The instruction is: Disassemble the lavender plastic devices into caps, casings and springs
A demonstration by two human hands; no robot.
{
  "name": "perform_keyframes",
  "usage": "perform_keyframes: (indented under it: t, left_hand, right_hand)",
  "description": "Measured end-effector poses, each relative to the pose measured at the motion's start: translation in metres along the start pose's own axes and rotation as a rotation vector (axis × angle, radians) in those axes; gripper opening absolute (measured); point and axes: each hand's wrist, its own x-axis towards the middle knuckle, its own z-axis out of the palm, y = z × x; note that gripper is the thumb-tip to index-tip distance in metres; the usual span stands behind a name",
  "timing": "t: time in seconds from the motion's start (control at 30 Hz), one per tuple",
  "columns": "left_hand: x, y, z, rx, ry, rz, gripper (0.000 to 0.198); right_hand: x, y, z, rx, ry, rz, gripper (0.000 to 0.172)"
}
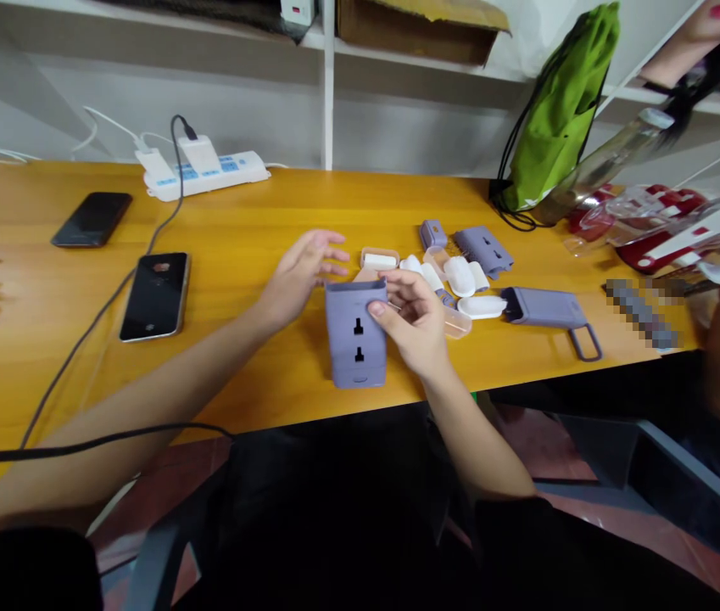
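My right hand [415, 321] grips the upper right edge of a purple plastic case [360, 344], thumb on its front. The case stands upright near the table's front edge, its top open, with two black keyhole-shaped slots in its front face. My left hand [306, 276] is just left of the case's top, fingers spread, holding nothing. Behind the right hand lie several small white bottles [460, 277] and clear orange-tinted caps [457, 322]. A purple slotted panel [484, 250] and a small purple piece [432, 234] lie behind them. To the right rests another purple case [544, 307] with a loop handle.
Two phones, one black [92, 219] and one with a silver edge [156, 295], lie on the left. A power strip [220, 174] with chargers stands at the back; a dark cable [105, 312] crosses the table. A green bag [560, 110] and a bottle [607, 161] lean at right, near another person's arm.
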Motion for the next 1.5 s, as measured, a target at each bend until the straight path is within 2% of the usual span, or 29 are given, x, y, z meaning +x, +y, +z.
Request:
perform_keyframes:
  t: [0.07, 0.13, 0.2, 0.27, 0.37, 0.43, 0.47, 0.53, 0.57, 0.63, 0.7, 0.77, 0.83, 0.9, 1.0, 1.07, 1.13, 1.23, 1.33, 1.4, 1.5]
  left_hand:
    - [-0.032, 0.004, -0.011, -0.087, -0.043, -0.072, 0.063]
    - [-0.052, 0.008, -0.019, -0.052, -0.133, -0.097, 0.075]
    - [-0.059, 0.013, -0.023, 0.049, -0.156, -0.062, 0.091]
    - [-0.057, 0.018, -0.029, 0.171, -0.150, -0.015, 0.094]
    - [-0.050, 0.024, -0.047, 0.358, -0.199, 0.020, 0.090]
    - [-0.047, 0.026, -0.062, 0.486, -0.273, 0.010, 0.089]
    - [-0.046, 0.026, -0.069, 0.546, -0.321, -0.006, 0.090]
    - [-0.046, 0.028, -0.080, 0.656, -0.427, -0.056, 0.094]
    - [-0.046, 0.029, -0.083, 0.710, -0.480, -0.093, 0.096]
    - [-0.047, 0.033, -0.085, 0.820, -0.564, -0.186, 0.101]
    - [-0.047, 0.038, -0.083, 0.908, -0.603, -0.257, 0.106]
    - [-0.048, 0.042, -0.080, 0.955, -0.605, -0.265, 0.111]
    - [-0.047, 0.044, -0.077, 0.966, -0.615, -0.245, 0.110]
    - [-0.046, 0.045, -0.076, 0.959, -0.635, -0.234, 0.106]
    - [-0.044, 0.045, -0.079, 0.937, -0.673, -0.200, 0.102]
    - [-0.042, 0.045, -0.082, 0.943, -0.700, -0.181, 0.102]
    - [-0.038, 0.044, -0.082, 0.959, -0.716, -0.192, 0.107]
    - [-0.023, 0.041, -0.068, 0.903, -0.614, -0.178, 0.130]
    - [0.005, 0.033, -0.035, 0.706, -0.331, -0.002, 0.142]
    - [0.026, 0.025, -0.011, 0.595, -0.219, 0.080, 0.132]
    - [0.048, 0.014, 0.009, 0.527, -0.189, 0.098, 0.099]
  right_hand:
    - [0.012, 0.003, 0.007, 0.018, 0.019, 0.011, 0.055]
    - [0.021, 0.007, 0.017, 0.058, 0.031, 0.029, 0.058]
    - [0.028, 0.011, 0.024, 0.060, 0.002, 0.046, 0.062]
    - [0.035, 0.013, 0.020, 0.012, -0.064, 0.034, 0.065]
    - [0.056, 0.012, -0.012, -0.153, -0.059, -0.078, 0.066]
    - [0.078, 0.013, -0.043, -0.368, 0.050, -0.157, 0.054]
    - [0.091, 0.015, -0.057, -0.493, 0.036, -0.165, 0.047]
    - [0.115, 0.019, -0.076, -0.723, -0.137, -0.128, 0.036]
    - [0.125, 0.021, -0.079, -0.804, -0.238, -0.112, 0.036]
    - [0.140, 0.026, -0.076, -0.887, -0.438, -0.072, 0.042]
    - [0.148, 0.030, -0.066, -0.888, -0.557, -0.033, 0.044]
    - [0.152, 0.032, -0.056, -0.827, -0.545, 0.016, 0.038]
    - [0.154, 0.033, -0.050, -0.634, -0.409, 0.121, 0.028]
    - [0.155, 0.033, -0.046, -0.286, -0.285, 0.310, 0.022]
    - [0.154, 0.033, -0.041, 0.242, -0.192, 0.548, 0.023]
    - [0.151, 0.032, -0.037, 0.433, -0.139, 0.609, 0.020]
    - [0.147, 0.031, -0.035, 0.514, -0.099, 0.631, 0.016]
    - [0.141, 0.025, -0.031, 0.531, -0.123, 0.616, 0.020]
    - [0.135, 0.016, -0.026, 0.514, -0.208, 0.577, 0.026]
    - [0.131, 0.012, -0.022, 0.492, -0.264, 0.563, 0.028]
    - [0.128, 0.012, -0.023, 0.445, -0.280, 0.552, 0.027]
